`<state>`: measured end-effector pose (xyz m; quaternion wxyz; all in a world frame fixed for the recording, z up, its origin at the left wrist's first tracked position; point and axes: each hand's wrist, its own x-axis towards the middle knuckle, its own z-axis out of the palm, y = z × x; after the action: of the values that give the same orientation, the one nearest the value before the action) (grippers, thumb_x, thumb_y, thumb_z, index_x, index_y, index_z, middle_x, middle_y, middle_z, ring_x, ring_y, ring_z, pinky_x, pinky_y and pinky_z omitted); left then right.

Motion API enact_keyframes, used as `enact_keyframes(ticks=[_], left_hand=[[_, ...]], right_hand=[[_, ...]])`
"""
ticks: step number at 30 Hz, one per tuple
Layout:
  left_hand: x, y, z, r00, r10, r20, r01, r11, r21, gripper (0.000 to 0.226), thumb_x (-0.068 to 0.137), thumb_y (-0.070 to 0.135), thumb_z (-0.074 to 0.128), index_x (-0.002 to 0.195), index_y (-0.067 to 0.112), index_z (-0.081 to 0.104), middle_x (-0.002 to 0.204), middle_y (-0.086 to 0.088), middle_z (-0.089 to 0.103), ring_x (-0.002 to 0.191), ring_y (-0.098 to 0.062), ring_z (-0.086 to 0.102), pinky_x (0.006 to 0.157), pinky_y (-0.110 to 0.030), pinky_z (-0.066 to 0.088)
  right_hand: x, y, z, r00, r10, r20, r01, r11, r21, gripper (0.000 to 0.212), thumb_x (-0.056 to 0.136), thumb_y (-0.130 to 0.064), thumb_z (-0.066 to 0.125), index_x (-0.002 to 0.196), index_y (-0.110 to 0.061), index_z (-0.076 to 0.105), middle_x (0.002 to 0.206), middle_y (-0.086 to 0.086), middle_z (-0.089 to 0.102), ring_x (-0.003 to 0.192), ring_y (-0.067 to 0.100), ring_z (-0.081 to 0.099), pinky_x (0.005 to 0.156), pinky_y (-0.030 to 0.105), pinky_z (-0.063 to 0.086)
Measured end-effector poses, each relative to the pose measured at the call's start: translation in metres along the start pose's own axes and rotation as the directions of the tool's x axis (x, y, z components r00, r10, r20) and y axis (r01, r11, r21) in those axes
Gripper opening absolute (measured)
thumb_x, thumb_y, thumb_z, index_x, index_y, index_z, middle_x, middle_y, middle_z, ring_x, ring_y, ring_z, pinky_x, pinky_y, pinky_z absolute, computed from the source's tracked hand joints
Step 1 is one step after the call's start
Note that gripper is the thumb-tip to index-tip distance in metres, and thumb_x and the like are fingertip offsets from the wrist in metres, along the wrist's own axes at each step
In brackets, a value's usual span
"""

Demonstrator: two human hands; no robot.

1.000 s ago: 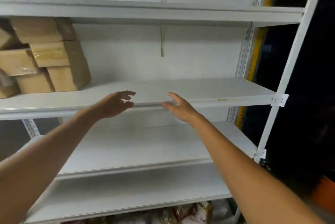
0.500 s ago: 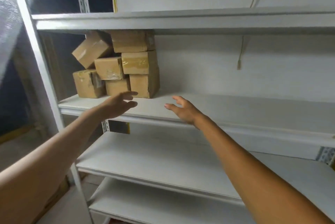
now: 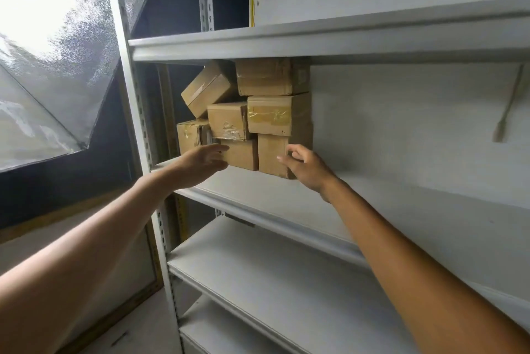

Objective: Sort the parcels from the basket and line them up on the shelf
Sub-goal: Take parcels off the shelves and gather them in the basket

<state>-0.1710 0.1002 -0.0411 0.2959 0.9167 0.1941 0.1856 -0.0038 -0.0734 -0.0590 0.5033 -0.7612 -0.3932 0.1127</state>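
Several boards of the white shelving unit [image 3: 315, 43] are in view, and only the loaded board [image 3: 258, 206] carries stock; the basket is not in view. Left of the unit is a large silver reflector panel [image 3: 51, 61], close against the upright post [image 3: 126, 101]. Seven cardboard parcels [image 3: 279, 115] are crammed in a rough stack at the board's left end, reaching up behind the lip of the board above, with one tilted parcel [image 3: 209, 89] wedged at the top left. The lower right parcel [image 3: 272, 157] stands on the board and carries two others. The right hand [image 3: 308, 168] grips its front right corner, thumb on the face and fingers curled at the edge. The left hand [image 3: 200, 163] is spread with fingers straight, at or just short of the lower middle parcel [image 3: 242, 154]; contact cannot be confirmed. Assessment: the step in hand is straightening the stack into a row. Recommended practice is to clear from the top first, since drawing out a bottom parcel would likely drop those above, and the tilted one looks least secure. Clearance: no headroom shows over the stack; the post closes the left; open room lies rightward along the board, well apart from the wall cord [image 3: 506, 112], so the row should extend that way, faces kept back from the front lip.
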Motion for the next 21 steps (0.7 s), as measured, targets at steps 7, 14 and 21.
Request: enact_keyframes(ticks=[7, 14, 21], left_hand=[[0.029, -0.014, -0.02, 0.997, -0.005, -0.081, 0.008, 0.999, 0.035, 0.042, 0.097, 0.024, 0.051, 0.139, 0.025, 0.044, 0.138, -0.005, 0.051, 0.127, -0.022, 0.048, 0.105, -0.04, 0.039], [0.084, -0.032, -0.044, 0.994, 0.042, -0.101, -0.038, 0.998, 0.042, 0.043, 0.097, 0.022, 0.051, 0.14, 0.024, 0.043, 0.14, -0.005, 0.05, 0.129, -0.022, 0.047, 0.104, -0.037, 0.038], [0.165, -0.042, -0.055, 0.971, 0.185, -0.15, -0.189, 0.982, -0.017, 0.049, 0.097, 0.028, 0.052, 0.143, 0.021, 0.038, 0.145, -0.007, 0.045, 0.128, -0.025, 0.047, 0.1, -0.033, 0.037]], right_hand=[[0.041, -0.004, -0.001, 0.997, -0.072, 0.013, 0.071, 0.996, 0.053, 0.054, 0.099, -0.03, 0.052, 0.148, -0.014, 0.035, 0.154, 0.008, 0.034, 0.14, 0.022, 0.035, 0.092, 0.022, 0.029], [0.088, -0.02, 0.009, 0.979, -0.134, -0.151, 0.141, 0.989, 0.037, 0.053, 0.099, -0.03, 0.053, 0.147, -0.016, 0.035, 0.152, 0.008, 0.036, 0.137, 0.023, 0.036, 0.092, 0.025, 0.032], [0.142, -0.03, -0.002, 0.871, -0.152, -0.466, 0.162, 0.987, -0.017, 0.053, 0.096, -0.034, 0.057, 0.144, -0.02, 0.039, 0.15, 0.007, 0.04, 0.134, 0.023, 0.042, 0.096, 0.029, 0.035]])
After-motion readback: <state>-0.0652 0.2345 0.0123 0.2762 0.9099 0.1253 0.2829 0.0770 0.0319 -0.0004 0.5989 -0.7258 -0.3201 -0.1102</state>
